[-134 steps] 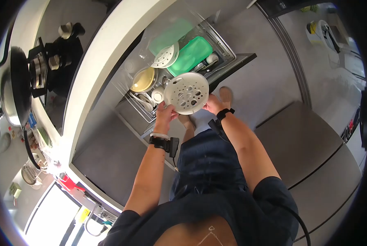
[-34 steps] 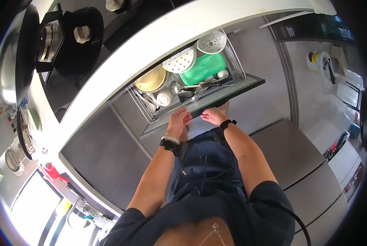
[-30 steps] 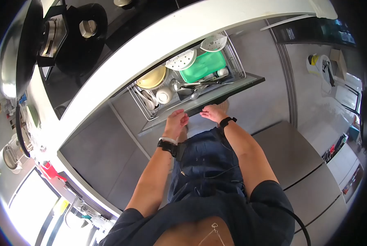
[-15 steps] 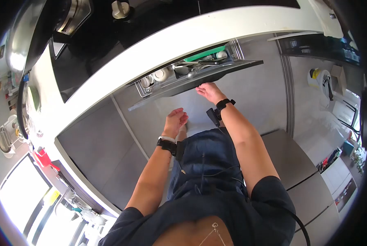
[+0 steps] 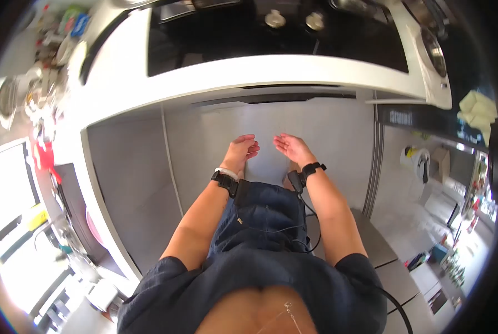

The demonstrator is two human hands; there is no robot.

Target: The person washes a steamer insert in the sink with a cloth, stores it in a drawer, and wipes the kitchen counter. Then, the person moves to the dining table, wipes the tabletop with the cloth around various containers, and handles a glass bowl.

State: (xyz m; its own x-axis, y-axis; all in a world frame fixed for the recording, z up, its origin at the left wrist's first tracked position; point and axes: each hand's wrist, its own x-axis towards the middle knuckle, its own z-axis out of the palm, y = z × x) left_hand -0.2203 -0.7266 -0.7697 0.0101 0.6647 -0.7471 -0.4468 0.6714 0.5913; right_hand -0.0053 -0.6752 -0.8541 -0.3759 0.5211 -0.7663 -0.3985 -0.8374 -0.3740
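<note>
Both of my hands hang in the air over the grey floor, palms turned toward each other and apart. My left hand [image 5: 242,153] holds nothing; its fingers are loosely bent. On the other side, my right hand [image 5: 294,149] has its fingers stretched out, with nothing in them. Beyond them, the drawer [image 5: 276,98] under the counter shows only its dark upper edge, pushed in beneath the white countertop [image 5: 249,72]. Its contents are hidden. Each wrist wears a black strap with a small device.
A black cooktop [image 5: 215,47] with two visible knobs [image 5: 275,19] is set into the counter. Metal cookware [image 5: 432,50] stands at the right, near a pale yellow cloth [image 5: 477,113]. A red object [image 5: 44,156] is at the left. Cables hang by my lap.
The drawer with dishes and utensils has gone from pulled out to pushed in. My right hand has left its front and drawn back beside my left. The view has turned.
</note>
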